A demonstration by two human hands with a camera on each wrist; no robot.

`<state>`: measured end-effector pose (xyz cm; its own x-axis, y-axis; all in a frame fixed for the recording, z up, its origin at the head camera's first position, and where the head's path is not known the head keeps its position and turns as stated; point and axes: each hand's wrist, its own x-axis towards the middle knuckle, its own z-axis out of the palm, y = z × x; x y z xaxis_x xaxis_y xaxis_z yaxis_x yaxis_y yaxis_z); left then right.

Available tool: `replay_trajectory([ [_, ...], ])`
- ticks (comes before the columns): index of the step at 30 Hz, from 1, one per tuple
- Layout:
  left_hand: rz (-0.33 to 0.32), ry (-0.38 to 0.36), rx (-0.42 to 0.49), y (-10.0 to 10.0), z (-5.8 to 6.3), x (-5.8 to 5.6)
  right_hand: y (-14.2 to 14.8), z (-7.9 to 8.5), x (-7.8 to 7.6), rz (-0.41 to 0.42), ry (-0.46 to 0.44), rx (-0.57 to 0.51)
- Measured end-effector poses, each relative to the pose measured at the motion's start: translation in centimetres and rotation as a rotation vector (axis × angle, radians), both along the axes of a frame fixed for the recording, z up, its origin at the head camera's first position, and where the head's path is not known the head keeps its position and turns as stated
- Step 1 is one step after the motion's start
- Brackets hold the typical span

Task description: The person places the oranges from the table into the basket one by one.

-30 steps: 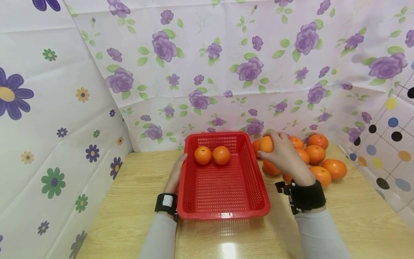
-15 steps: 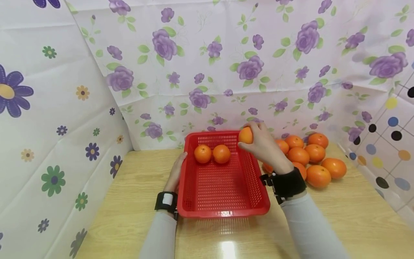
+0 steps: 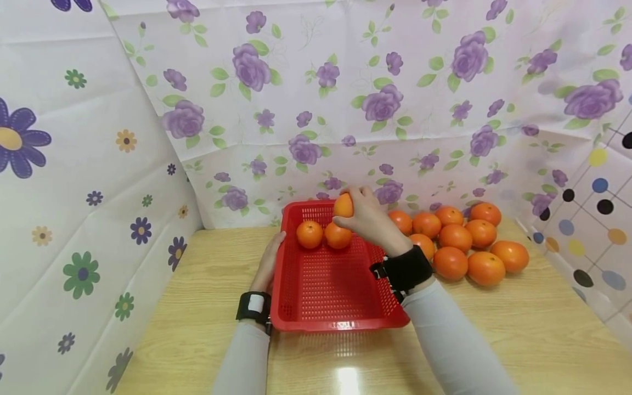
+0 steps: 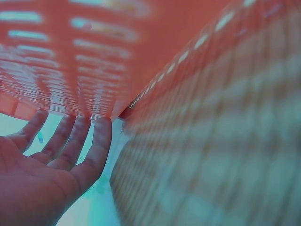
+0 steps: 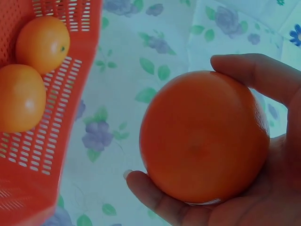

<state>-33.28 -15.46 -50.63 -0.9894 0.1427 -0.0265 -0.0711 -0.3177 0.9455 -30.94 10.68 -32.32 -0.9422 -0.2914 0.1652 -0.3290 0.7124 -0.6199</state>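
Note:
A red plastic basket (image 3: 336, 285) with slotted walls stands on the table, two oranges (image 3: 309, 235) side by side at its far end. Above its back part my right hand (image 3: 364, 216) holds another orange (image 3: 343, 205), higher than the pair. The right wrist view has this orange (image 5: 202, 136) close up between thumb and fingers. On the basket's left side rests my left hand (image 3: 269, 260). In the left wrist view the fingertips of that hand (image 4: 56, 165) touch the slotted wall (image 4: 94, 70), the fingers extended and slightly bent.
Several loose oranges (image 3: 454, 237) are grouped on the wooden table (image 3: 207, 318) to the right of the basket. A flowered sheet (image 3: 316, 109) hangs close behind the basket, and patterned sheets flank the table on both sides.
My right hand has carried an orange left from the loose group, over the basket's right rim to above its back part. The left hand and basket have stayed in place.

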Motion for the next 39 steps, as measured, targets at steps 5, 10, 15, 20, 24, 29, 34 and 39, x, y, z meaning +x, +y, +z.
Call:
replay_trajectory([
  [5,0.008,0.008,-0.004,0.0,0.0,0.0,-1.0,-0.7,-0.8,0.01,-0.009,-0.002],
  [10,0.015,0.003,-0.015,0.0,0.0,0.0,-1.8,-1.6,-1.4,0.021,-0.041,0.014],
  [15,0.026,0.0,-0.03,0.0,0.1,-0.1,-2.9,-2.6,-2.1,0.029,-0.072,0.034],
  [20,0.039,0.005,-0.041,0.0,0.0,-0.2,-4.1,-3.7,-2.4,0.041,-0.085,0.031],
  [24,0.03,-0.003,-0.054,0.0,0.0,-0.2,-5.0,-4.8,-2.7,0.062,-0.074,0.036],
  [29,0.0,-0.021,-0.034,0.1,-0.1,0.0,-5.8,-6.1,-3.0,0.074,-0.053,0.051],
  [34,0.009,0.002,-0.043,0.1,-0.1,-0.1,-6.6,-7.2,-3.2,0.096,-0.009,0.082],
  [39,0.017,-0.005,-0.075,-0.2,0.0,-0.2,-7.4,-8.4,-3.2,0.118,-0.007,0.088],
])
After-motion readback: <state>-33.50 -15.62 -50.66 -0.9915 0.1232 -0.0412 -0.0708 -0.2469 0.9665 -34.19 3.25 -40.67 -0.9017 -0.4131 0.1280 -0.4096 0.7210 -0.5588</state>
